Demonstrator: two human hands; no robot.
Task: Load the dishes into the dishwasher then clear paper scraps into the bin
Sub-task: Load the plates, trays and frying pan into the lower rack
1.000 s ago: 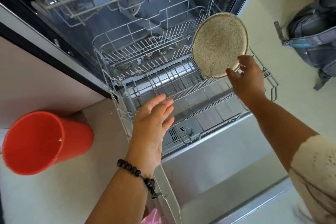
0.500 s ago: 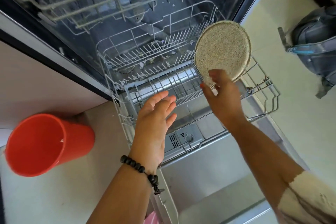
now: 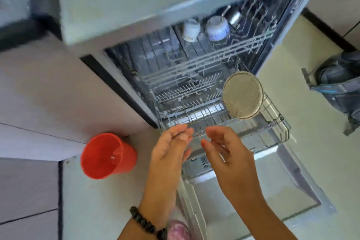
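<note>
Change: right hand point(image 3: 231, 154) has let go of the round speckled beige ceramic plate point(image 3: 242, 94) and drawn back beside the left hand point(image 3: 171, 151).
Plate: stands on edge among the tines at the right side of the pulled-out grey wire lower rack point(image 3: 276, 121), apart from both hands.
Left hand: fingers straight and relaxed, holding nothing (a black beaded bracelet point(image 3: 145, 224) sits on the wrist).
Right hand: fingers loosely extended, holding nothing, above the front edge of the rack.
Upper rack point(image 3: 196, 64): holds a white cup point(image 3: 191, 30) and a blue-patterned white bowl point(image 3: 217, 28), both upturned.
Door point(image 3: 253, 187): folded down below the hands.
Bin: red plastic bucket point(image 3: 107, 156) on the floor, left of the dishwasher.
Floor, right: grey backpack point(image 3: 339, 87).
</note>
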